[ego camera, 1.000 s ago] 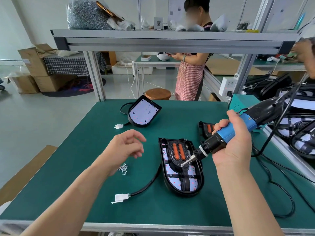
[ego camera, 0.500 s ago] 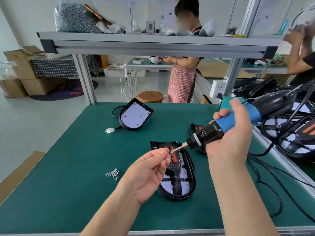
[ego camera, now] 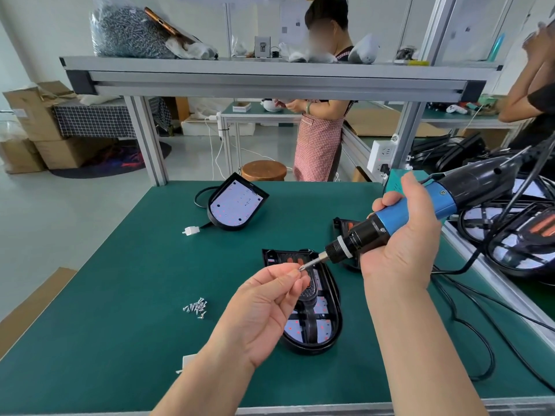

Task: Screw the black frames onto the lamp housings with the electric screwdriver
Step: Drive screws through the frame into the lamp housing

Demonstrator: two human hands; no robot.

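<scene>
Raised to the bit of the blue-and-black electric screwdriver (ego camera: 444,202) gripped by the right hand (ego camera: 402,250), the left hand (ego camera: 264,301) is pinched on a presumed screw. The black-framed lamp housing (ego camera: 318,334), near the green counter's (ego camera: 120,295) front edge, is judged not yet fastened.

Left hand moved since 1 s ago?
Yes. The left hand went right, from above the screw pile to the screwdriver bit over the lamp housing.

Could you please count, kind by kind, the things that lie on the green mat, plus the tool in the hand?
Lamp housings: 2
Partly hidden black part with orange strips: 1
White connectors: 2
Screw pile: 1, screws too small to count
Electric screwdriver, held in right hand: 1
Total: 7
</scene>
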